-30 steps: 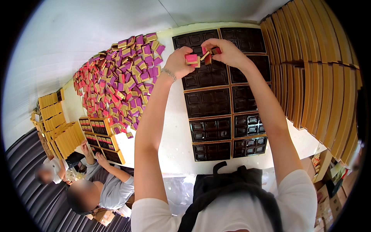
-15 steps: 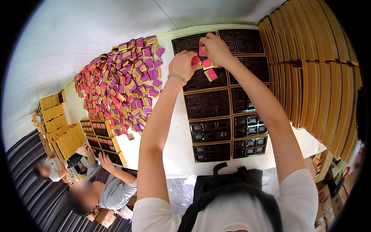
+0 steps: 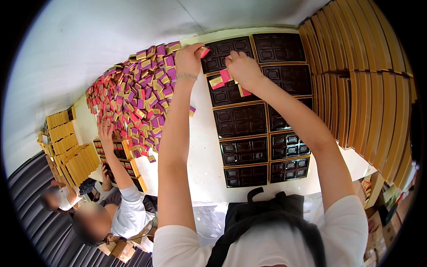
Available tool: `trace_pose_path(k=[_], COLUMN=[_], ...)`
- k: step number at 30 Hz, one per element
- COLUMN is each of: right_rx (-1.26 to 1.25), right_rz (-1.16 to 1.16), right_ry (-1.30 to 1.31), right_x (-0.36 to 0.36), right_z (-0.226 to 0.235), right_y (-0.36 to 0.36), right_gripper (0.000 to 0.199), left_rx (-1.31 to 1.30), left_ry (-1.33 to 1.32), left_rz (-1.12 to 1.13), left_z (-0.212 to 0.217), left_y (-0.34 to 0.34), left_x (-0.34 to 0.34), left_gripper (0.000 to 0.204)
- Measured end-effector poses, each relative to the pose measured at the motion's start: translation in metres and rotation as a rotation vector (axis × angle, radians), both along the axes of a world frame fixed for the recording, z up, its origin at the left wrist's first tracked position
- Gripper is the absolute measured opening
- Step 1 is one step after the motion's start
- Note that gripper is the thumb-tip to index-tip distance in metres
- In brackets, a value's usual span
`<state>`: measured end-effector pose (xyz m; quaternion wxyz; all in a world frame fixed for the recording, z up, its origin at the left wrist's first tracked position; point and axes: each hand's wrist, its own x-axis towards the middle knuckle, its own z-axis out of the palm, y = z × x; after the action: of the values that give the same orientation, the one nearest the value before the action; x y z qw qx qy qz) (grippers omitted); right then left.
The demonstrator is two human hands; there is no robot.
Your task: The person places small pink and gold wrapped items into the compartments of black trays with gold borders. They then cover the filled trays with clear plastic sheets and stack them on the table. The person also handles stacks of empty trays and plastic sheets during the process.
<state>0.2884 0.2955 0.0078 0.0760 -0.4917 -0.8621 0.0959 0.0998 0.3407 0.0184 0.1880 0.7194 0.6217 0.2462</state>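
**Two hands at the far trays**

Your left hand (image 3: 189,58) pinches a pink packet (image 3: 205,52) at 12 o'clock over a dark compartment tray (image 3: 227,49). Your right hand (image 3: 242,69), fingers closed, grips several packets (image 3: 222,79) just beside it, above the tray (image 3: 231,91) below.

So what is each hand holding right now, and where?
Left hand pinches a small pink wrapped square by its edge; right hand holds similar squares, exact grip hidden.
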Motion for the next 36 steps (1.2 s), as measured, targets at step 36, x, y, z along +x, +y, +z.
trace_pose_path(k=[36], right_rx=[-0.014], right_rz=[-0.155], right_ry=[0.64], right_x=[0.042], right_z=[-0.02], right_y=[0.05], right_gripper=[0.043], left_rx=[0.279], left_ry=[0.303], left_rz=[-0.285], left_z=[-0.012], left_y=[-0.041], left_x=[0.026], left_gripper=[0.042])
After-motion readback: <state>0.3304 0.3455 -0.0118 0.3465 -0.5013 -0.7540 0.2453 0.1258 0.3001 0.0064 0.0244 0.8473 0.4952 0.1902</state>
